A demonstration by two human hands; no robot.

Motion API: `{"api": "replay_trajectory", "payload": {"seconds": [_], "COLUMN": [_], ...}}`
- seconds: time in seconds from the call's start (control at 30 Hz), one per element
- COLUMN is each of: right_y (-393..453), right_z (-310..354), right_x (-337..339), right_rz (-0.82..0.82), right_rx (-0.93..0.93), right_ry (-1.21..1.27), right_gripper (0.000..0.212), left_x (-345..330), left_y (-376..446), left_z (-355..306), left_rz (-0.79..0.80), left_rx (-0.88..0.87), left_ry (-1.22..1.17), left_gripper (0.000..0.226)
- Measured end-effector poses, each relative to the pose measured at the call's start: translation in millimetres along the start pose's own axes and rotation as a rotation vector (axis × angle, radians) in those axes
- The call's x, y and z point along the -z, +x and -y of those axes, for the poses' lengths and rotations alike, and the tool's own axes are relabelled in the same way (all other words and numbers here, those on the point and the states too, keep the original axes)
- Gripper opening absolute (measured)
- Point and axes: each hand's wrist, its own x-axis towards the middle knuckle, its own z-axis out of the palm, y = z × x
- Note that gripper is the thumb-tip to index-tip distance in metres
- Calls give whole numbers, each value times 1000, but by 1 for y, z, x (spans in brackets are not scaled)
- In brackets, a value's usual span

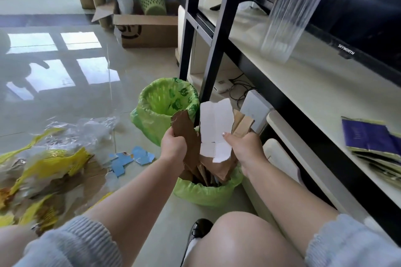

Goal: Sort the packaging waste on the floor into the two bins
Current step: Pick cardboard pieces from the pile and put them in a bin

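While both hands work over the near bin point(208, 193), the left hand point(173, 144) is closed around a torn brown cardboard piece point(186, 130) and the right hand point(243, 147) pinches a white card piece point(214, 128), thumb on its face, with tan cardboard strips point(242, 124) standing just behind it. All of this paper stands upright in the near bin, which is lined with a green bag and already crowded with brown scraps. A second bin point(165, 104), also green-lined, stands just beyond it, touching or nearly so; what shows of its inside looks empty (its floor is partly hidden by the cardboard).

On the floor point(65, 97) toward the left edge lies the unsorted waste: clear plastic film point(86, 128) farthest out, yellow bags point(50, 165) nearer the lower left corner, and blue card scraps point(130, 158) between the heap and the near bin.

Along the right side runs a low cabinet point(314, 97) carrying a clear ribbed vase point(288, 21), a television point(358, 6) and a purple packet point(368, 138) at its right edge. A black frame point(219, 34) rises behind the bins. A cardboard box point(149, 30) holding a green basket point(152, 0) sits at the far end of the floor.
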Motion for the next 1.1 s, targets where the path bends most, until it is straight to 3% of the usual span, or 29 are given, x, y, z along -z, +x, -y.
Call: {"api": "replay_trajectory", "payload": {"seconds": [0.13,0.23,0.3,0.47,0.57,0.87,1.03,1.1], "right_y": [5,3,4,7,2,16,32,36], "right_z": [0,5,9,14,8,-33,-55,-59], "right_x": [11,27,41,62,61,24,11,3], "right_rz": [-33,-117,-179,-263,-250,-172,-104,-51], "right_rx": [29,69,96,161,130,34,-63,-86], "right_ry": [45,111,171,145,115,-18,-200,-328], "right_gripper": [23,5,14,12,4,27,17,22], "left_x": [10,17,18,1,-18,-56,-46,-41], "left_y": [2,1,-1,-10,-15,-7,11,14], "left_z": [4,7,6,-4,-7,18,33,31], "left_rz": [4,11,26,99,157,274,331,359], "left_rx": [-1,-8,-16,-48,-62,-52,-61,-86], "left_ry": [19,-8,-45,-58,-11,286,418,424], "left_gripper": [51,53,55,52,49,65,53,46]}}
